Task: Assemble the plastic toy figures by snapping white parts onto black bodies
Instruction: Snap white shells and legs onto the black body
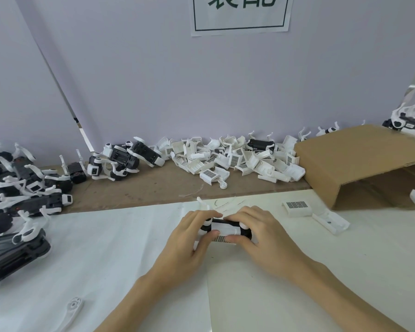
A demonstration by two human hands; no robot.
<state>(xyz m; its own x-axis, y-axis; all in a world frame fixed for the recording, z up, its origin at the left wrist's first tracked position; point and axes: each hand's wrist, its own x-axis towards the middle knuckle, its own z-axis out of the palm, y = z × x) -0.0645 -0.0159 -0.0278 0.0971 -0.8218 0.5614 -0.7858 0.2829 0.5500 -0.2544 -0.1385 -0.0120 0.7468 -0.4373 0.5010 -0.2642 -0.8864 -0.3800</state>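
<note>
- While both hands work at the lower centre of the head view, a black body (222,222) sits between them with a white part (225,232) laid over its near side, the pair held just above the white paper-covered surface (120,255).
- The left hand (194,232) curls round the left end of the body, thumb tucked onto the near edge of the white part; the right hand (254,230) mirrors it on the right end, thumb pressing the same edge.
- Judging by this grip, the step in hand is pressing the white part home onto the body.
- To do it well, the thumbs should push evenly from both ends so the clips seat together rather than one side lifting; fingers behind the body give the counter-force.
- A thin white prong (203,204) sticks up beside the left fingers, and squeezing it could bend it, so the pressure belongs on the flat shell.
- Whether the part is already fully seated cannot be told, since the hands hide the seams.
- At upper centre of the frame a heap of loose white parts (240,159) lies along the wall; finished figures (22,192) pile at the left edge.
- Two spare white pieces (312,212) rest right of the hands, near a cardboard box (359,164).
</note>
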